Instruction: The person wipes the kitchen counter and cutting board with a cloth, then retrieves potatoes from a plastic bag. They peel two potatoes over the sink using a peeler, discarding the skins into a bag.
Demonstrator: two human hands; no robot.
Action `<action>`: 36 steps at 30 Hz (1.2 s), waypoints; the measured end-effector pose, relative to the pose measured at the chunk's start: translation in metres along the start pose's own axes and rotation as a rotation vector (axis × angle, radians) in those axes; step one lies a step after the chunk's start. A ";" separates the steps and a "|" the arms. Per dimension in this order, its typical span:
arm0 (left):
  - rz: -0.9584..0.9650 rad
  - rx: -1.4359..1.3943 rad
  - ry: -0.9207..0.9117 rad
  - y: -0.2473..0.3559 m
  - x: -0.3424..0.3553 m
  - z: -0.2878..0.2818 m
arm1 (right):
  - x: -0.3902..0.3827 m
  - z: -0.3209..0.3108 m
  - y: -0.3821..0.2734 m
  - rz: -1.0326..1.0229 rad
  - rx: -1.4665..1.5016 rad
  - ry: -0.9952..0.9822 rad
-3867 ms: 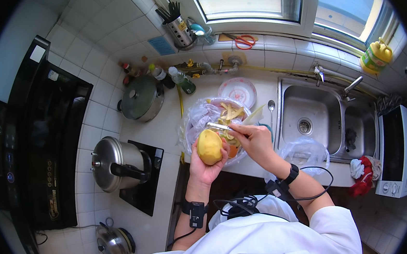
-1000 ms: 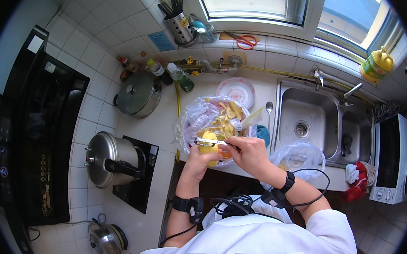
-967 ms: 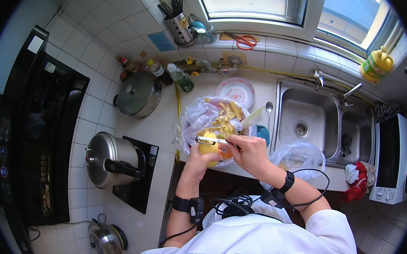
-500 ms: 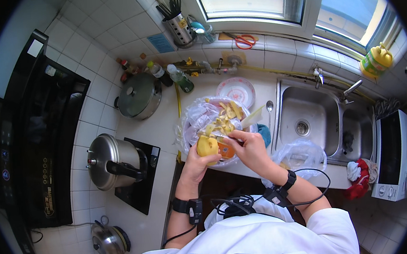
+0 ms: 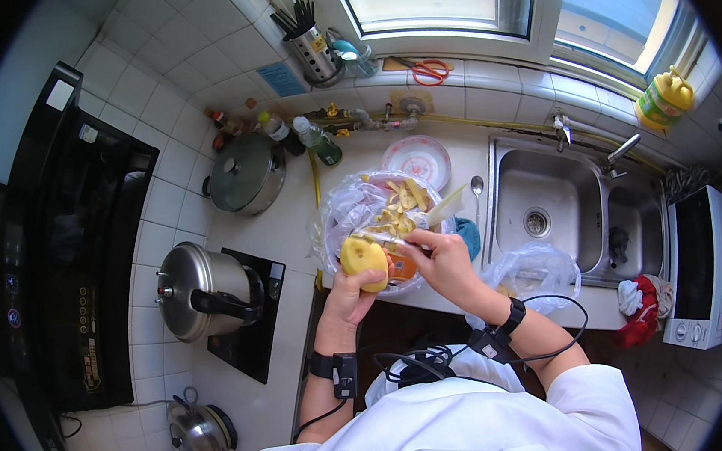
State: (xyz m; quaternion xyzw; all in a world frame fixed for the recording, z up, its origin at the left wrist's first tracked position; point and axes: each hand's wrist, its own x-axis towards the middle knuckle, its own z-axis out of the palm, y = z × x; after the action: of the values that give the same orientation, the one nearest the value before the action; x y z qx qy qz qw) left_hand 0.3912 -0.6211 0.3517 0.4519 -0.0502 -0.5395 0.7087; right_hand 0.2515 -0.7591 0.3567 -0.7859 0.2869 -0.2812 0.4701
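My left hand (image 5: 355, 293) grips a pale yellow, peeled-looking potato (image 5: 364, 261) near the front of a bowl lined with crumpled plastic (image 5: 342, 210). Just right of the potato, my right hand (image 5: 434, 253) is closed on a slim metal peeler (image 5: 388, 238), whose head is close to the potato's top; contact is hard to tell. Peels (image 5: 406, 197) lie in the lined bowl, along with something orange (image 5: 403, 269) partly hidden by my hands. Behind it sits a patterned plate (image 5: 414, 160); a spoon (image 5: 477, 186) and teal cloth (image 5: 467, 238) are to its right.
On the left are a pressure cooker (image 5: 195, 287) on a black cooktop (image 5: 248, 356), a lidded pot (image 5: 246, 184) and bottles (image 5: 319, 141). On the right are a double sink (image 5: 548, 200), a plastic bag (image 5: 528, 271), red cloth (image 5: 644, 317) and a white-and-black oven (image 5: 696, 273).
About a second ago the peeler lay across the potato. Now it has shifted to the right of it, and more of the potato's face shows. Peels in the bowl increased since the earliest frame.
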 end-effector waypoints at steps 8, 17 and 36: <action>-0.129 -0.206 -0.142 0.002 0.003 -0.005 | -0.003 -0.001 -0.003 -0.266 -0.141 -0.032; -0.104 -0.084 -0.076 -0.002 0.002 -0.009 | 0.021 -0.002 0.019 -0.070 -0.354 0.166; 0.398 0.445 0.137 -0.007 0.013 -0.001 | 0.007 0.002 -0.007 0.007 0.068 -0.026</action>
State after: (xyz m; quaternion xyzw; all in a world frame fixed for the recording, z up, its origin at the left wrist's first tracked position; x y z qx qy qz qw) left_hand 0.3920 -0.6312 0.3411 0.6127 -0.2065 -0.3340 0.6859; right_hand 0.2591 -0.7605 0.3640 -0.7719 0.2737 -0.2793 0.5012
